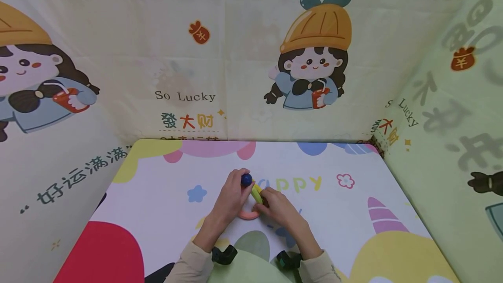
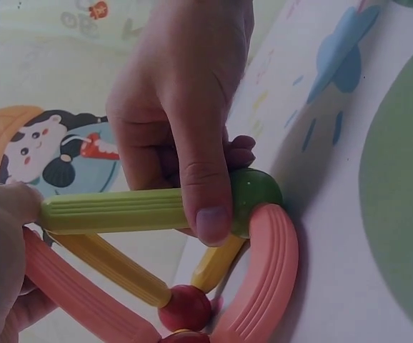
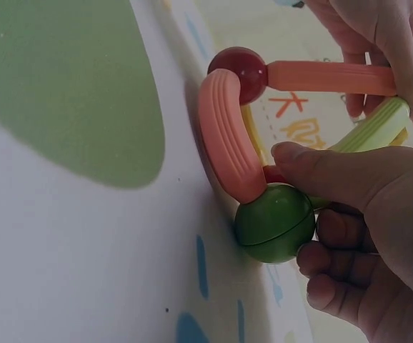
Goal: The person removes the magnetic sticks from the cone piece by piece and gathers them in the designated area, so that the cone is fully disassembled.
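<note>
A toy frame of ribbed sticks and balls stands on the table between my hands. My left hand (image 1: 229, 196) grips it at the dark blue ball (image 1: 246, 180), where stick ends meet. My right hand (image 1: 280, 208) pinches the light green stick (image 2: 113, 211) beside the green ball (image 3: 274, 223). A curved pink stick (image 3: 228, 136) joins the green ball to a dark red ball (image 3: 237, 75). Another pink stick (image 3: 331, 76) runs from that red ball toward my left hand. Yellow sticks (image 2: 110, 268) meet a second red ball (image 2: 185, 307) behind.
The white table mat (image 1: 157, 204) carries printed shapes and letters. Patterned cloth (image 1: 243, 56) hangs behind and along both sides. Dark wrist devices sit at both cuffs, the left device (image 1: 224, 255) and the right device (image 1: 288, 260).
</note>
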`<state>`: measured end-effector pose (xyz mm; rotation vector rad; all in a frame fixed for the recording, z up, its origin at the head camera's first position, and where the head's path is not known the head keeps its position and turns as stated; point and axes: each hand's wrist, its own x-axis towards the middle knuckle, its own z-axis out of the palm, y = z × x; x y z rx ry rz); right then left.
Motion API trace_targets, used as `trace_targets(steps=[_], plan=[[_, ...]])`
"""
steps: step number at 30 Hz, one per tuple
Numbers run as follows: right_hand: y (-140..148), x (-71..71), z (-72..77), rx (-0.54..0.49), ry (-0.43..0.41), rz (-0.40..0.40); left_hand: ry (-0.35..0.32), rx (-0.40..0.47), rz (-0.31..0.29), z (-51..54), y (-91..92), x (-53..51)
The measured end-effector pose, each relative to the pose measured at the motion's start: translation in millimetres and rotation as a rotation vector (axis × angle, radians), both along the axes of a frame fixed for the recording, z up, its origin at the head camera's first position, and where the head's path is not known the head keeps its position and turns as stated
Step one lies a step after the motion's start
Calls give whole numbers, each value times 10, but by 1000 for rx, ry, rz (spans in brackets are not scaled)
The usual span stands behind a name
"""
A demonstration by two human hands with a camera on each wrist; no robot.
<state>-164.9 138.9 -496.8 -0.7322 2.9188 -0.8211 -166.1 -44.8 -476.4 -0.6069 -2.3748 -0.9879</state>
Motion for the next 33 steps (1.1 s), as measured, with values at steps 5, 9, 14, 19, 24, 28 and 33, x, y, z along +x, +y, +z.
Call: trace_targets(steps=[5,9,14,19,24,28,33], plan=[[-5,3,3,0,7,-2,-12,-20,0,1,3,2],[-5,7,11,-7,-2,1,-49,-25,8,3,4,4],[-4,10,26,-11,-16,3,-116,-7,7,14,1,-2],[-3,1,5,-6,11,20,-190,63,-39,17,29,12],[0,-2,1,-8,28,24,-255,151,-78,-1,48,18],[5,-6,-5,-15,27,26,-298,179,-106,-23,60,16],[2,-5,1,-12,16,22,-301,171,-111,-31,61,12]])
